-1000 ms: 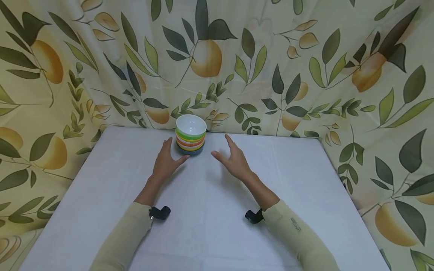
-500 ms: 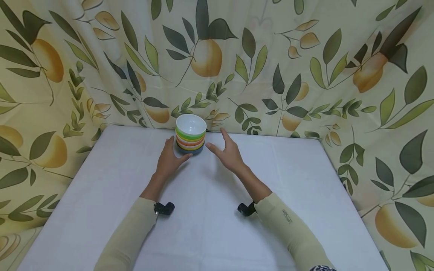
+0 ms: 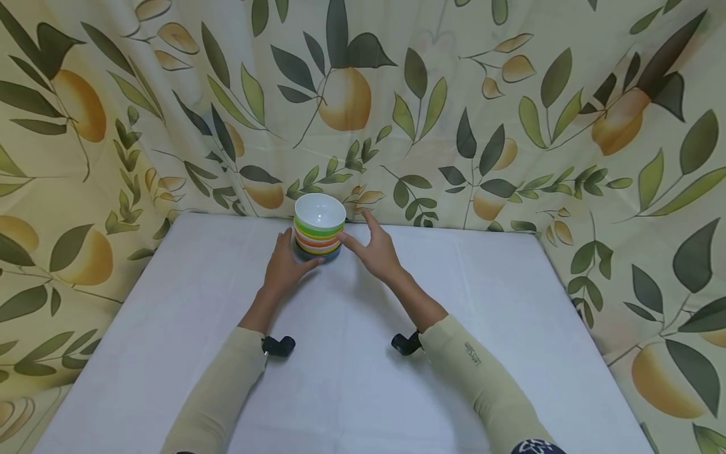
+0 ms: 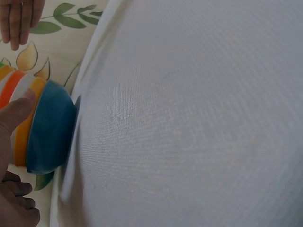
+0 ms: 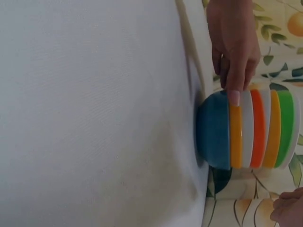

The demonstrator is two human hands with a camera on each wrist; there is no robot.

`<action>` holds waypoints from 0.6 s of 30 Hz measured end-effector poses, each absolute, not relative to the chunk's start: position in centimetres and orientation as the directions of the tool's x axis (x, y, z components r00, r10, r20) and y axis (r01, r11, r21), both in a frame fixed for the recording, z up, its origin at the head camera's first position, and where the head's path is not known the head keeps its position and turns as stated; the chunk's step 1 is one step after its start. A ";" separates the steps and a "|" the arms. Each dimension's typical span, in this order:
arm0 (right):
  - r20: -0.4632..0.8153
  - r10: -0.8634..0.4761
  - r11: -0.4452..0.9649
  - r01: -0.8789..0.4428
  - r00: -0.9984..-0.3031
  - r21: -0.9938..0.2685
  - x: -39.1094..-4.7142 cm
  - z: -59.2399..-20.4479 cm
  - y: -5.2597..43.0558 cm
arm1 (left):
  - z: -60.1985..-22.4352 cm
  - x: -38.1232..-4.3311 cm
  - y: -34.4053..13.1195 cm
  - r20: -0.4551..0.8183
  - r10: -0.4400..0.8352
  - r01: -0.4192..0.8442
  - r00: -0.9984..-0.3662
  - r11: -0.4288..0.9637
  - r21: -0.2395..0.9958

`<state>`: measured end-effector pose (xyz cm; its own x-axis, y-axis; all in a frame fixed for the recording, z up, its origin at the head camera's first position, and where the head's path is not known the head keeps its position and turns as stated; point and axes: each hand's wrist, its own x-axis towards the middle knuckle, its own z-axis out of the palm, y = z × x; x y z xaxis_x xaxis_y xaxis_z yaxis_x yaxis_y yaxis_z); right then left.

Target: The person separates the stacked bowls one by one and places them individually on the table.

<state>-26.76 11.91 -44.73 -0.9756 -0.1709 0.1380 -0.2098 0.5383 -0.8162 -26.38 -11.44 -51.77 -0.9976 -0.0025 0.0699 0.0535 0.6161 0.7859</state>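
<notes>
A stack of nested bowls (image 3: 319, 234) stands upright near the table's back edge. Its top bowl is white inside; green, yellow, white and orange bands show below, with a blue bowl (image 5: 215, 130) at the bottom. My left hand (image 3: 282, 270) holds the stack's left side, its thumb against the yellow band and its fingers round behind, partly hidden. On the other side my right hand (image 3: 380, 253) is spread, thumb and fingers apart. Its thumb tip overlaps the stack's right edge in the head view, while the left wrist view shows its straight fingers (image 4: 21, 23) apart from the bowls.
A white cloth (image 3: 340, 378) covers the table. Right behind the back edge hangs a curtain (image 3: 431, 157) printed with fruit and leaves. Each wrist carries a small black camera; one is the left wrist camera (image 3: 279, 346).
Both hands have moved in toward the stack, the right one farther, leftward. My left hand has come onto the bowls. The stack has stayed in place.
</notes>
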 end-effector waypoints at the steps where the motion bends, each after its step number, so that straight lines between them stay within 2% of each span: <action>1: 0.138 -0.172 0.539 -0.211 -0.975 -0.816 -26.8 -44.7 11.8 | -51.8 -26.4 -11.4 0.071 -0.002 0.055 -0.997 0.616 0.786; 8: 0.138 -0.173 0.526 -0.210 -0.975 -0.824 -27.4 -44.5 11.2 | -52.2 -26.9 -11.5 0.065 -0.006 0.047 -0.998 0.631 0.774; 18: 0.137 -0.189 0.524 -0.218 -0.972 -0.824 -28.2 -43.9 10.5 | -52.6 -27.8 -11.5 0.099 0.034 0.100 -0.994 0.601 0.793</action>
<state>-28.19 10.52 -43.86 -0.9724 -0.1888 0.1373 -0.2179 0.5236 -0.8236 -27.77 -11.49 -52.65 -0.9945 0.0338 0.0992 0.0995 0.6007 0.7932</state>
